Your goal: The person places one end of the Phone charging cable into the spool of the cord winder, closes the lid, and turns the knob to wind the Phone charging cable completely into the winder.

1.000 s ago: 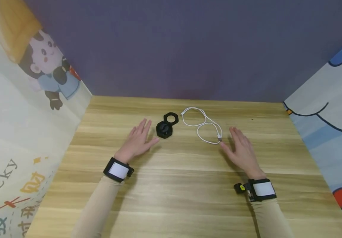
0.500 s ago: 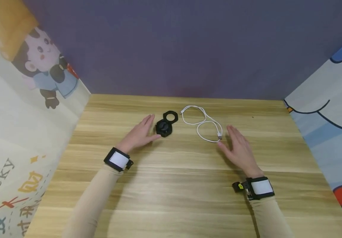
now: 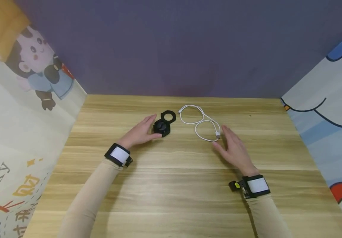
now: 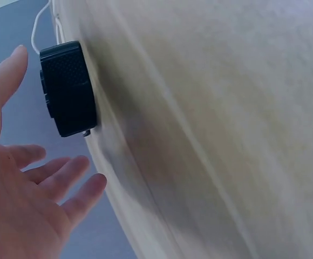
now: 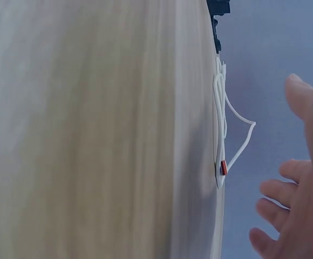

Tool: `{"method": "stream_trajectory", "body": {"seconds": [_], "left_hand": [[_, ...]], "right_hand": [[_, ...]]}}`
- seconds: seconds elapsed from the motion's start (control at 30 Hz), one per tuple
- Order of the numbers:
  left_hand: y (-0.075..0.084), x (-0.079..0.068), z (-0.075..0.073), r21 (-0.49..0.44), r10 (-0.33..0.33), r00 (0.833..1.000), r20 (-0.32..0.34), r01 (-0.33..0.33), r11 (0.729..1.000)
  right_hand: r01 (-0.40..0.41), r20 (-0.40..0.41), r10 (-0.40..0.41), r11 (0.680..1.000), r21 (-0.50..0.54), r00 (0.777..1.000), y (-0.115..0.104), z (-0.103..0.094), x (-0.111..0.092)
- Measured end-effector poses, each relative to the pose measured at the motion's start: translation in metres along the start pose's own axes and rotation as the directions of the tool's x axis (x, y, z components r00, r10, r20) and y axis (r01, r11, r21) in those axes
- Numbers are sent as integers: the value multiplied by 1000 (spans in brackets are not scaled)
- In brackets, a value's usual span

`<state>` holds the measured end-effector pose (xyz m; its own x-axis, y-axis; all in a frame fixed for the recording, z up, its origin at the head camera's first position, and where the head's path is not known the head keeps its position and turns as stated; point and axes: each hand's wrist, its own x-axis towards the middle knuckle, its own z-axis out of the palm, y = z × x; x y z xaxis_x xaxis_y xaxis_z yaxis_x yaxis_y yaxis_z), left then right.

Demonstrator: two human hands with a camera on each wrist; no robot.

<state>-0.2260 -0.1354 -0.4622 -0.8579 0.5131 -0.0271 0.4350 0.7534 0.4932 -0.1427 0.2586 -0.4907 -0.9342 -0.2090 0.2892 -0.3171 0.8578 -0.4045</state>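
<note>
On the table lies a black many-sided case (image 3: 161, 127) with a ring-shaped flap (image 3: 173, 117) folded out behind it. My left hand (image 3: 141, 133) is beside it, fingers extended at its left and thumb near its front edge. The left wrist view shows the case (image 4: 67, 89) standing between thumb and fingers, with a gap to them. To the right, a white USB cable (image 3: 217, 134) lies in two loops. My right hand (image 3: 235, 150) is at its plug end, fingers extended, holding nothing. In the right wrist view the cable (image 5: 219, 102) is apart from the fingers.
A wooden table (image 3: 171, 198) carries these things. Behind it rises a dark blue-grey panel (image 3: 171, 49). Cartoon-printed sheets stand at the left (image 3: 13, 125) and right (image 3: 317, 122). Each wrist wears a strapped camera band.
My left hand has moved right and slightly forward, closer to the black case. The right hand has shifted a little left toward the cable. The case and cable have stayed in place.
</note>
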Motion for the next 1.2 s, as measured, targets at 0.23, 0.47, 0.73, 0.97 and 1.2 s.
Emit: {"method": "stream_trajectory", "body": {"seconds": [0.23, 0.47, 0.73, 0.97, 1.2], "left_hand": [[3, 3, 3, -18, -7, 1000, 29, 8, 1000], [2, 12, 6, -15, 41, 999, 30, -40, 999], [2, 19, 7, 10, 34, 997, 73, -34, 999], [2, 23, 9, 9, 20, 997, 71, -21, 1000], [2, 25, 10, 15, 10, 998, 62, -10, 1000]], "right_hand": [[-23, 24, 23, 1000, -6, 999, -4, 1, 2], [-17, 46, 18, 1000, -19, 999, -6, 0, 4], [-4, 41, 5, 999, -32, 999, -8, -1, 7], [-11, 45, 13, 999, -37, 999, -10, -3, 9], [4, 48, -2, 999, -43, 999, -12, 0, 11]]}}
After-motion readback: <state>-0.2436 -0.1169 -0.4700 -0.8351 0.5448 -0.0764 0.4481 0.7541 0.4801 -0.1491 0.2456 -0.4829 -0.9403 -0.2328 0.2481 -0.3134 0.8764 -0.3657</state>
